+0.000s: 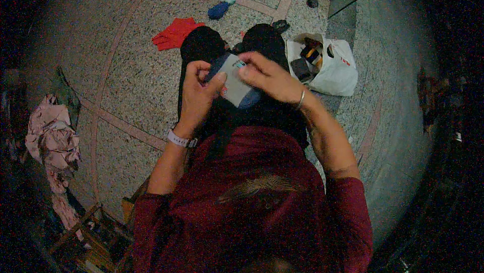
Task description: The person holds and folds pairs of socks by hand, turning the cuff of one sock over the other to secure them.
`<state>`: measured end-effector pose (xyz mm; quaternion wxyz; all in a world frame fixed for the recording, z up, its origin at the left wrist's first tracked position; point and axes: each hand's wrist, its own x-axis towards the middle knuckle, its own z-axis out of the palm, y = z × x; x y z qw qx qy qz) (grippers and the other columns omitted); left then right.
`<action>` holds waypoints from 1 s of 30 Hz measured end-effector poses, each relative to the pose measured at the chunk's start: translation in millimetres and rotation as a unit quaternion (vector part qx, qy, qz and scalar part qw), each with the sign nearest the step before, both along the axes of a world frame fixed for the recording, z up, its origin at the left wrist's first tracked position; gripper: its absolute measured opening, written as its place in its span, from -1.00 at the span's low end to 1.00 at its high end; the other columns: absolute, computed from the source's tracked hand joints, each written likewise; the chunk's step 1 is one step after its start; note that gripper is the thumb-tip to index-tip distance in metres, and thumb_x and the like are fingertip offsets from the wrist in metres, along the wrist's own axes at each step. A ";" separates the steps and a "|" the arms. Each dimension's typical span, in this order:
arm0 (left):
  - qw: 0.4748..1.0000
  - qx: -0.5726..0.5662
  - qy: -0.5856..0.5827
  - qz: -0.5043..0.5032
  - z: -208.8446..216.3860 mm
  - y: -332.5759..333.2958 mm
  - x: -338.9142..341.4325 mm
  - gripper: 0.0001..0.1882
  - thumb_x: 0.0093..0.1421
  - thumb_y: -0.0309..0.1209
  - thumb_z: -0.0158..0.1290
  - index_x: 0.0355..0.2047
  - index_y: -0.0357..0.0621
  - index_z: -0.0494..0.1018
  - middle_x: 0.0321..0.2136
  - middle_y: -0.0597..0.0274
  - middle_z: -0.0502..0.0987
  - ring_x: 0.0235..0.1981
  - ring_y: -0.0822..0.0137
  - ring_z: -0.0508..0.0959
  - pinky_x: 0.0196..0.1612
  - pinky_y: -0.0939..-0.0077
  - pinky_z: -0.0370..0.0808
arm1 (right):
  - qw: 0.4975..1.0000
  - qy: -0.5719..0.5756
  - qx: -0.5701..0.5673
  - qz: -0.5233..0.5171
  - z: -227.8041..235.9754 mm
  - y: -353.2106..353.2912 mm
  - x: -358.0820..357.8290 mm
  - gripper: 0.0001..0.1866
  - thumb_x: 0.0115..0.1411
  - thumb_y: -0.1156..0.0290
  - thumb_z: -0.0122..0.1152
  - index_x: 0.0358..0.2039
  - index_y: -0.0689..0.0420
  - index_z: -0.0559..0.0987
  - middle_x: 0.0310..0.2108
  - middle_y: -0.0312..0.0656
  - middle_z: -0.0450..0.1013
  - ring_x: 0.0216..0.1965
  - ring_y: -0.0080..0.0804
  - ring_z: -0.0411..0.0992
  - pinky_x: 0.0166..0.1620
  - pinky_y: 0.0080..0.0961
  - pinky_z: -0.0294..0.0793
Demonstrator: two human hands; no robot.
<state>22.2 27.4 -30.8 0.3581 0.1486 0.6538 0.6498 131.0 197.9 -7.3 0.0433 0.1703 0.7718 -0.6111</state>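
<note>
A small grey and dark blue sock (236,87) with small printed marks is stretched out above my lap. My left hand (197,91) pinches its left edge between thumb and fingers. At the upper right corner, my right hand (269,77) has its thumb and fingertips closed on the same sock. Part of the cloth is hidden behind the fingers. Below the hands lie my black-clad legs (201,43), knees apart.
On the speckled floor lie a red cloth (176,33), a blue and white rolled bundle (219,10) and small dark bundles (312,3). By my right knee an open white plastic bag (339,74) holds dark bundled items. Crumpled pinkish paper (53,134) and wooden slats (91,232) are at left.
</note>
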 end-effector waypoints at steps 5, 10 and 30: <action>0.998 -0.007 -0.065 -0.020 -3.6 1.1 -5.0 -0.55 0.17 -0.28 0.12 -0.02 -0.18 0.25 -0.33 0.25 0.45 -0.43 0.46 0.49 -0.41 0.57 0.44 | 0.999 -0.018 0.032 0.010 -17.5 -6.1 2.7 -0.61 0.20 0.14 0.16 -0.14 0.21 0.45 -0.34 -0.22 0.46 -0.31 -0.50 0.38 -0.19 -0.51 0.40; 0.979 -0.053 0.178 -0.084 2.2 8.9 -9.3 -0.68 0.26 -0.18 0.00 -0.26 -0.23 0.40 -0.47 0.29 0.44 -0.45 0.50 0.40 -0.39 0.56 0.36 | 0.984 0.088 0.111 0.112 -1.6 -10.0 0.5 -0.64 0.19 0.16 0.17 -0.18 0.20 0.50 -0.34 -0.22 0.50 -0.31 -0.51 0.42 -0.22 -0.53 0.41; 0.980 -0.050 0.143 0.130 -19.0 27.1 25.1 -0.62 0.36 -0.15 -0.22 -0.43 -0.23 0.28 -0.56 0.25 0.29 -0.49 0.40 0.29 -0.39 0.49 0.26 | 0.962 0.060 0.035 -0.263 -25.8 -19.8 21.0 -0.60 0.25 0.08 0.00 -0.31 0.25 0.44 -0.43 0.05 0.48 -0.38 -0.03 0.46 -0.29 -0.24 0.41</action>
